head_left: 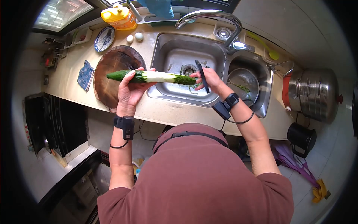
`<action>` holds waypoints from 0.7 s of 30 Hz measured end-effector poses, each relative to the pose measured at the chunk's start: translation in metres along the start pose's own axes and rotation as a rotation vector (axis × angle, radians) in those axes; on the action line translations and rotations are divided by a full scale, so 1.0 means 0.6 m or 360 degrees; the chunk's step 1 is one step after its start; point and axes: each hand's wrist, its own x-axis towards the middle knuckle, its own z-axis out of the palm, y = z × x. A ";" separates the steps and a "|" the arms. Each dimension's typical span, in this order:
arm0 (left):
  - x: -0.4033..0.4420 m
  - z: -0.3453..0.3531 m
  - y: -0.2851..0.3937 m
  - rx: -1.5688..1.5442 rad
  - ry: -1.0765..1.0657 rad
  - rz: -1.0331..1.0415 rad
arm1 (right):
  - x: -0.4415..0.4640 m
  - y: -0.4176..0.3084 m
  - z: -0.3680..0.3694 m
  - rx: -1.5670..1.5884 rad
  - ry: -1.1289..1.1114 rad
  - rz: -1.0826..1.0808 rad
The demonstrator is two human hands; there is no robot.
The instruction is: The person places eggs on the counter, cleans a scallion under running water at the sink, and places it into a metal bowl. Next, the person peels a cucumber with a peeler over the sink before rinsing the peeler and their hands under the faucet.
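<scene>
A long green cucumber [160,77] lies level across the front of the sink, with a pale peeled strip along its middle. My left hand [131,87] grips it towards its left part, the thumb over the top. At its right end my right hand [212,80] is wrapped round a black-handled peeler [202,76], whose blade I cannot make out. Green peelings lie in the large sink basin [160,56] around the drain [188,70]. Beneath the cucumber's left end sits a round wooden chopping board [106,87].
A chrome faucet [209,14] arches over the sink. A metal strainer [244,80] sits in the small basin. Behind the board are a patterned plate [104,39], two eggs [139,36] and a yellow jug [119,18]. A blue cloth [85,75] lies left; a steel pot [315,93] stands right.
</scene>
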 end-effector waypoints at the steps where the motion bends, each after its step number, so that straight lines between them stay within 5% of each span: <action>1: 0.005 0.001 -0.003 0.0024 -0.0016 -0.0007 | -0.003 -0.004 0.016 0.0065 -0.0060 0.0059; 6: 0.023 -0.002 -0.060 0.0021 -0.0312 0.0002 | -0.016 -0.006 0.070 -0.0173 0.0119 -0.0183; 12: 0.023 0.018 -0.072 0.0509 -0.0215 -0.0035 | -0.022 -0.017 0.079 -0.0384 0.0225 -0.0269; 15: 0.023 0.015 -0.069 0.0346 -0.0034 -0.0064 | -0.015 -0.017 0.073 -0.0446 0.0178 -0.0208; 18: 0.030 -0.002 -0.081 0.0218 0.0055 -0.0048 | -0.010 -0.022 0.059 -0.1842 0.0480 -0.1033; 21: 0.028 0.000 -0.084 0.0232 0.0072 -0.0020 | -0.041 -0.056 0.105 -0.1791 0.0400 -0.0945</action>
